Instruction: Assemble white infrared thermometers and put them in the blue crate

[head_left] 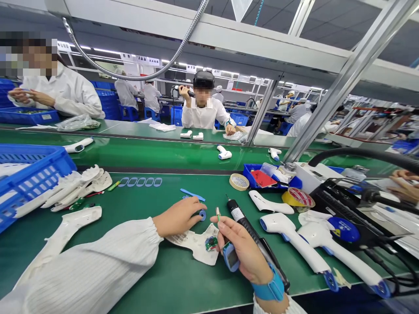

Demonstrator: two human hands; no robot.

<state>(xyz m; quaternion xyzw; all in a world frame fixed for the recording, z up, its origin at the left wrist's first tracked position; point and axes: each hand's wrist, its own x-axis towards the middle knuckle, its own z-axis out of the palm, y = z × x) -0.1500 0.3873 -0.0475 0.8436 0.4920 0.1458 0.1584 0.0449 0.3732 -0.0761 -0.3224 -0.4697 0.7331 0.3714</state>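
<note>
Over green matting [183, 285], right hand [244, 248] clenches screwdriver [237, 216], left hand [178, 216] curls over blue ring [202, 214].

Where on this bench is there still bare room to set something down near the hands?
Bare green mat lies between the blue rings and the left hand, and between the black electric screwdriver and the white thermometer housing. Crowded: rightward around the tape roll, and leftward by the blue basket's white shells.

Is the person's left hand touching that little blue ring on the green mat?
Touching. The head view shows the left hand with its fingertips against the edge of the blue ring.
</note>
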